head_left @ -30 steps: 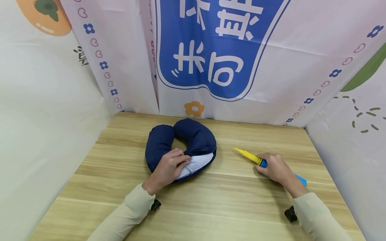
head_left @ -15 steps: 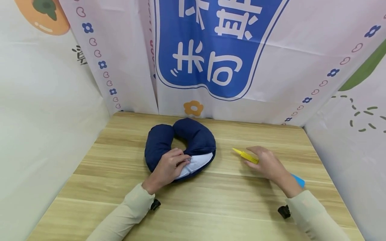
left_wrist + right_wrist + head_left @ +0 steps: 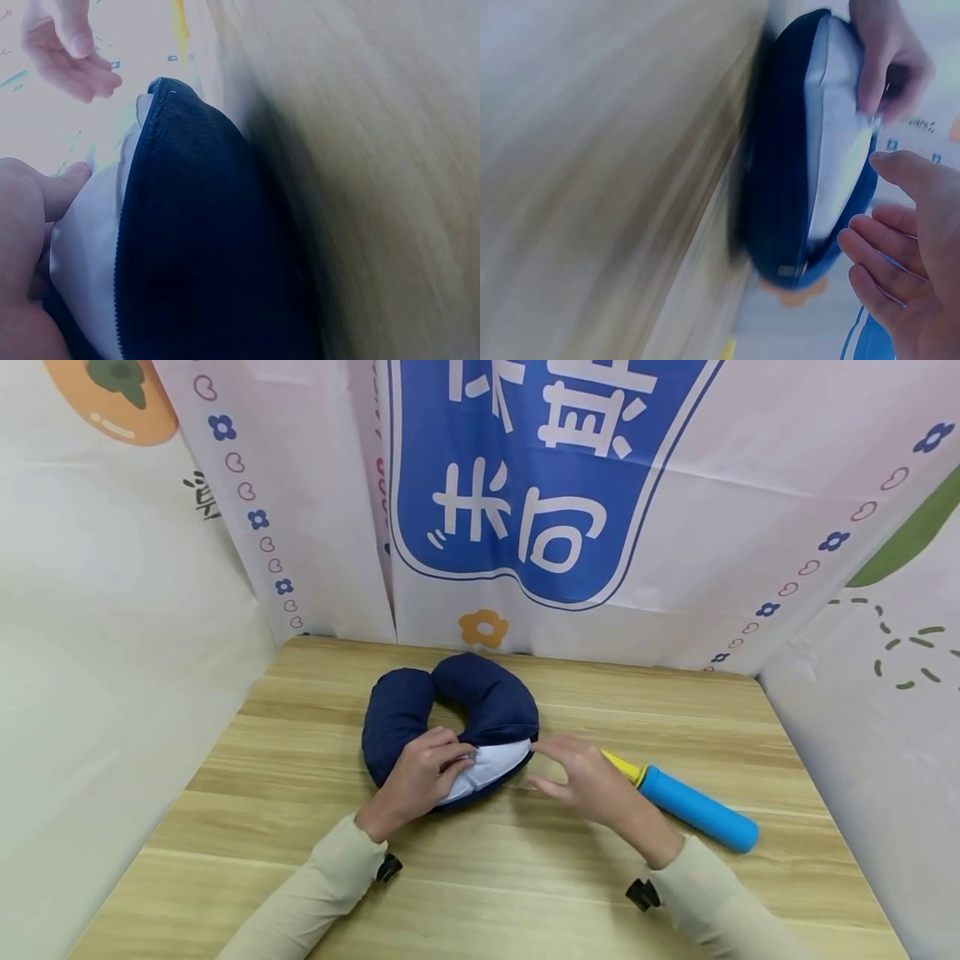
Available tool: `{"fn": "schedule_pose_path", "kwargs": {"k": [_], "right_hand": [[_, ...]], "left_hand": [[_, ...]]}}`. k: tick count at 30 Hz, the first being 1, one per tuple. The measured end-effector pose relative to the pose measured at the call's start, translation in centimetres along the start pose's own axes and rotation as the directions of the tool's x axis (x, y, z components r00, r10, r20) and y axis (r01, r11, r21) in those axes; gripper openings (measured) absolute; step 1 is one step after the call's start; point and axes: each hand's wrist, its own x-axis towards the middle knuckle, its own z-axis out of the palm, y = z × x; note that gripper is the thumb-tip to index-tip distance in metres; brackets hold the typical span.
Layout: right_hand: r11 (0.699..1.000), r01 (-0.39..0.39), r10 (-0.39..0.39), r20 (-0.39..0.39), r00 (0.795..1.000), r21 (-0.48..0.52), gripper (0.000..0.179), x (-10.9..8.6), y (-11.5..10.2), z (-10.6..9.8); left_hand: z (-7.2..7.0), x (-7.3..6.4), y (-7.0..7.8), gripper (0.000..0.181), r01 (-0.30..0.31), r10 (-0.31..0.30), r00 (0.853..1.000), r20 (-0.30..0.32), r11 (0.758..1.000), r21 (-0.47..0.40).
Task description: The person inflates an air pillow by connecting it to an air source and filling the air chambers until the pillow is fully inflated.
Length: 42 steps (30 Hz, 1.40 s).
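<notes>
A dark blue U-shaped neck pillow (image 3: 487,693) lies on the table, its zipped cover parted along the near edge. White inner lining (image 3: 495,762) shows through the gap, and the zipper teeth are visible in the left wrist view. My left hand (image 3: 420,777) pinches a small clear piece, apparently a valve, at the lining's upper edge. Fingers apart, my right hand (image 3: 592,781) is at the right end of the gap, its fingertips close to the cover; contact cannot be told. Behind that hand lies a blue hand pump (image 3: 701,808) with a yellow nozzle end, partly hidden.
The wooden table (image 3: 300,760) is bounded by printed cloth walls at the back and both sides. A black wrist device (image 3: 643,894) hangs at the right cuff, another below the left cuff.
My right hand has released the hand pump, which stays on the table, and has moved left to the pillow. The left hand has kept its pinch and place.
</notes>
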Motion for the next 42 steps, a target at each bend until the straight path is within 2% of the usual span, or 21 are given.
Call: {"fn": "schedule_pose_path", "kwargs": {"k": [6,10,17,22,26,32,36,42], "right_hand": [[0.998,0.046,-0.043,-0.070,0.997,0.043,0.039,1.1,-1.8,1.8],[0.995,0.032,-0.023,-0.097,0.995,0.093,0.031,1.6,-2.5,2.7],[0.974,-0.049,0.069,-0.084,0.994,0.223,0.017,2.2,-2.8,4.1],[0.962,-0.095,0.112,-0.053,0.992,0.255,0.009,2.3,-2.9,4.6],[0.957,-0.103,0.122,-0.053,0.991,0.272,0.007,2.5,-3.0,4.5],[0.959,-0.093,0.108,-0.041,0.993,0.267,0.008,2.7,-3.0,4.2],[0.958,-0.079,0.084,-0.006,0.996,0.274,0.010,2.8,-2.8,4.1],[0.961,-0.009,-0.006,0.055,0.998,0.277,0.015,3.1,-2.6,3.4]], "left_hand": [[0.0,-0.1,-0.1,0.011,0.005,-0.005,1.000,-0.005,1.000,-0.008],[-0.1,-0.2,0.0,0.012,0.010,-0.010,1.000,-0.001,1.000,-0.008],[0.1,-0.2,-0.1,0.009,0.012,-0.012,1.000,0.011,1.000,-0.011],[0.1,-0.3,0.0,0.008,0.020,-0.019,1.000,0.015,1.000,-0.020],[0.0,-0.2,0.1,0.008,0.030,-0.029,0.999,0.021,0.999,-0.021],[0.1,-0.2,0.1,0.010,0.016,-0.016,1.000,0.019,1.000,-0.006],[0.2,-0.1,0.1,0.010,0.002,-0.002,1.000,0.018,1.000,0.011],[0.2,-0.1,0.2,0.008,-0.007,0.006,0.999,0.031,0.999,0.033]]}}
